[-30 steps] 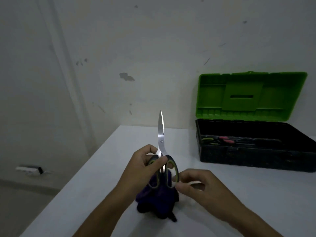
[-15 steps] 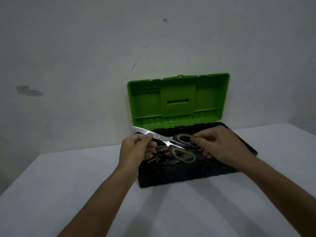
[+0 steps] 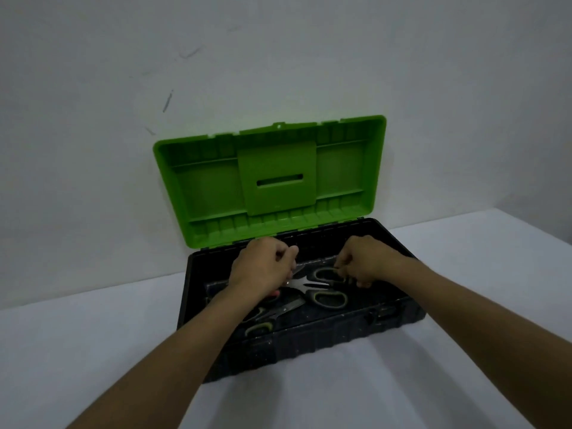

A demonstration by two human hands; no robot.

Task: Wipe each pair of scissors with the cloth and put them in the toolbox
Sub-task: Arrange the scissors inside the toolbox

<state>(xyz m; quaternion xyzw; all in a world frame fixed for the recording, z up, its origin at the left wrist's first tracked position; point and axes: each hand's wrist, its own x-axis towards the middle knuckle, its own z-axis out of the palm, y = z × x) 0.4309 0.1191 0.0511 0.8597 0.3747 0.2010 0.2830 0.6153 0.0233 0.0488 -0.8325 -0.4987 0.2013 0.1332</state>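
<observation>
Since half a second ago the scissors (image 3: 322,287) have dropped from above the rim to down inside the toolbox (image 3: 309,345); both my hands followed them in.

Head view: my left hand (image 3: 263,267) is curled over the blade end, fingers pinched on the blades as far as I can tell. My right hand (image 3: 365,261) has fingers hooked on the upper grey-green handle loop. So both are gripping, nothing let go. Scissors look at or very near the box floor; contact not confirmable. Green lid (image 3: 272,181) stands open against the wall.

Progress: this pair is basically stowed, release pending. At least one more pair (image 3: 272,314) already lies in the box nearer me, plus a reddish handle peeking by my left wrist. Cloth is out of view, so is the rest of the table (image 3: 93,351); can't say how many pairs are left to wipe.

Hard to read: box interior is dark, blade tips are hidden under my left hand, exact scissor count unclear.
</observation>
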